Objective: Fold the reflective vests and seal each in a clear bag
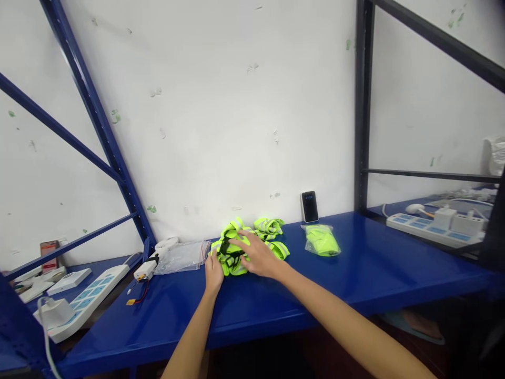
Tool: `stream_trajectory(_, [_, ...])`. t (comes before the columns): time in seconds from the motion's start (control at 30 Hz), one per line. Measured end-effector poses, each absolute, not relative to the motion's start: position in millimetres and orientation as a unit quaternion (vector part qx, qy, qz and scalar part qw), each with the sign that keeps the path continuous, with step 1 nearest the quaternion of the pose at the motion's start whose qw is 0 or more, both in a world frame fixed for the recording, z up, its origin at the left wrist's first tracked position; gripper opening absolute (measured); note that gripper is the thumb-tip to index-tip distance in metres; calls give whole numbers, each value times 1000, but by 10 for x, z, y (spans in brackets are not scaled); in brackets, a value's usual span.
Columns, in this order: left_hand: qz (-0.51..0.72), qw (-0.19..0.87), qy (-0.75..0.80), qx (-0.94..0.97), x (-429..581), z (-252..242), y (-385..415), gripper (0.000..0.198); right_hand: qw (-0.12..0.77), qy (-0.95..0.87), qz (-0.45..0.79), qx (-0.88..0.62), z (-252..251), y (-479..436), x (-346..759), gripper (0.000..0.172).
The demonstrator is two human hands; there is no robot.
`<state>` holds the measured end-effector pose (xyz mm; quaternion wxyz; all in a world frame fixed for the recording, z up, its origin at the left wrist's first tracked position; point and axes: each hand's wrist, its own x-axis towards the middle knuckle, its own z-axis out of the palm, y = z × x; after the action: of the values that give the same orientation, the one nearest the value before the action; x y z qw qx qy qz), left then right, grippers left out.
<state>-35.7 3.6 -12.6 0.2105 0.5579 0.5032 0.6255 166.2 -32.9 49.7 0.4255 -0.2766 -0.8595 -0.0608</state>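
Note:
A bundle of neon-yellow reflective vest straps (236, 247) with a black part lies on the blue shelf (355, 273) near the wall. My right hand (258, 255) rests flat on top of the bundle, fingers stretched out to the left. My left hand (213, 273) touches the bundle's left lower edge; its fingers are tucked at the fabric and mostly hidden. A second neon-yellow vest packed in a clear bag (322, 240) lies to the right of the bundle, apart from both hands.
An empty clear plastic bag (181, 257) and a small white device with red wires (145, 269) lie left of the bundle. A phone (310, 206) leans on the wall. White power strips (84, 297) (434, 229) sit at both ends. Shelf posts (361, 131) stand right and left.

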Motion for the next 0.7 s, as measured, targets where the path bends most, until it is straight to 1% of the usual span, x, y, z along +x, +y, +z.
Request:
stream_trajectory(0.03, [620, 245, 499, 554, -362, -126, 39, 54, 408, -864, -87, -280, 471, -301, 1593, 63])
stream_trajectory(0.1, [605, 304, 495, 545, -369, -123, 35, 62, 395, -857, -108, -311, 376, -187, 1520, 66])
stream_trajectory(0.17, [598, 338, 496, 531, -369, -116, 24, 67, 394, -848, -81, -346, 244, -50, 1514, 62])
stream_trajectory(0.23, [598, 351, 495, 523, -365, -109, 16, 70, 384, -848, -36, -362, 115, 55, 1542, 57])
stream_trajectory(0.27, [600, 355, 492, 522, -362, -106, 16, 69, 379, -848, -22, -369, 61, 85, 1560, 57])
stream_trajectory(0.37, [620, 381, 458, 510, -352, -102, 34, 62, 360, -844, -12, -397, -34, 99, 1591, 61])
stream_trajectory(0.5, [667, 488, 386, 410, -338, -86, 54, 45, 338, -839, 0, -426, -53, 66, 1573, 67])
stream_trajectory(0.63, [652, 590, 319, 353, -331, -52, 14, 35, 353, -828, 77, -429, -44, 92, 1587, 81])
stream_trajectory(0.67, [647, 603, 306, 352, -331, -47, 1, 33, 363, -822, 104, -426, -40, 104, 1601, 82])
stream_trajectory(0.7, [645, 611, 294, 352, -331, -44, -10, 30, 374, -816, 130, -421, -37, 115, 1616, 78])
